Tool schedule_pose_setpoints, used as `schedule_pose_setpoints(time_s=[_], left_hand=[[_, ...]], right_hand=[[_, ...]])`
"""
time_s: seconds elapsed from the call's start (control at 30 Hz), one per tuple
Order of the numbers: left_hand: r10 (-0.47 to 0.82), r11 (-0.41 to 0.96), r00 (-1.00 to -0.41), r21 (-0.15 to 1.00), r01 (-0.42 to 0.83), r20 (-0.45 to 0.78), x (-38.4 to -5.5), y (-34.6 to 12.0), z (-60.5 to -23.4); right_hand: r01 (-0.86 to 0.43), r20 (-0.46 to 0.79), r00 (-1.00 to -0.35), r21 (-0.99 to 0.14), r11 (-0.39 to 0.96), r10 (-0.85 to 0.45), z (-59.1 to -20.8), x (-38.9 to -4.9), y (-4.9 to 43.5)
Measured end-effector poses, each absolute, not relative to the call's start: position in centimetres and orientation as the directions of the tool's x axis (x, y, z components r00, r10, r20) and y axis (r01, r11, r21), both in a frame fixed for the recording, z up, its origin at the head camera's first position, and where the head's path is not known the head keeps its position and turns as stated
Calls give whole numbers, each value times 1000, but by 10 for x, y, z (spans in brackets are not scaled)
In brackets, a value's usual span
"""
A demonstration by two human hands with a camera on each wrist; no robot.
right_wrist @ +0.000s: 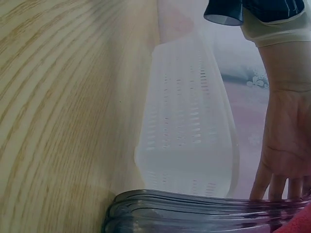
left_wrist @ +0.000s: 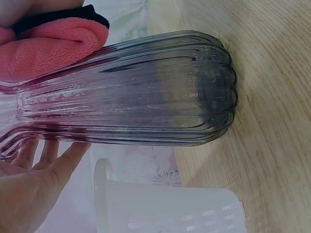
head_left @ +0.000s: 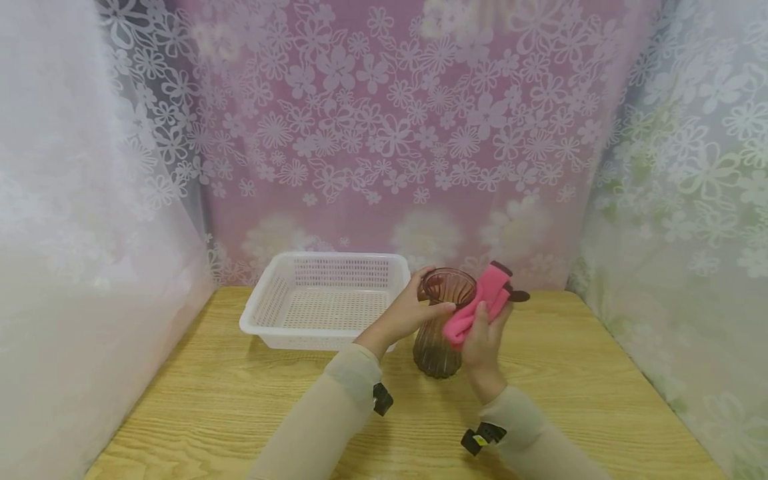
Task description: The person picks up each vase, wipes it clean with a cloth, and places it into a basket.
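Even, soft light | vase (left_wrist: 141, 97) glints | faint shadows on table (head_left: 210, 407) | right-wrist view hazy

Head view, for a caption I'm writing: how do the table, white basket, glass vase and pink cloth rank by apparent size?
1. Wooden table
2. White basket
3. Glass vase, partly covered but still showing more than the cloth
4. Pink cloth, bunched up
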State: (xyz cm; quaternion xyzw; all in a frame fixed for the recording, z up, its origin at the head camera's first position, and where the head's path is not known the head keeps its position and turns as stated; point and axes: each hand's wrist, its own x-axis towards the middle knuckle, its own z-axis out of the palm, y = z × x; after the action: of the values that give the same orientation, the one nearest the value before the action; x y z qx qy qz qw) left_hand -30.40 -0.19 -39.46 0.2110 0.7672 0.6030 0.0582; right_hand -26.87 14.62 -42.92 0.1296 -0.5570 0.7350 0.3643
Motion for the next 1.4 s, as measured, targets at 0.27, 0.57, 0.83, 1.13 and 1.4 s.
schedule_pose_setpoints(time_s=[0.27, 0.57, 0.83, 1.13, 1.4], left_hand=[[386, 191, -909, 951, 243, 154, -303, -2, -394], [392, 194, -905, 948, 254, 162, -304, -2, -396], [402, 196, -903, 949, 246, 151, -304, -3, -396], [405, 199, -901, 947, 252, 154, -304, -3, -396], [395, 209, -907, 947, 244, 146, -303, -3, -395]], right_hand=[[-679, 620, -687, -734, -31, 379, -436, -274, 147], [-637, 575, -717, -770, -37, 394, -438, -275, 148], [-554, 499, -777, -831, -43, 383, -437, -274, 150], [-501, 468, -808, -865, -1, 358, -436, -275, 154], [-373, 361, -883, -928, 19, 299, -434, -275, 161]])
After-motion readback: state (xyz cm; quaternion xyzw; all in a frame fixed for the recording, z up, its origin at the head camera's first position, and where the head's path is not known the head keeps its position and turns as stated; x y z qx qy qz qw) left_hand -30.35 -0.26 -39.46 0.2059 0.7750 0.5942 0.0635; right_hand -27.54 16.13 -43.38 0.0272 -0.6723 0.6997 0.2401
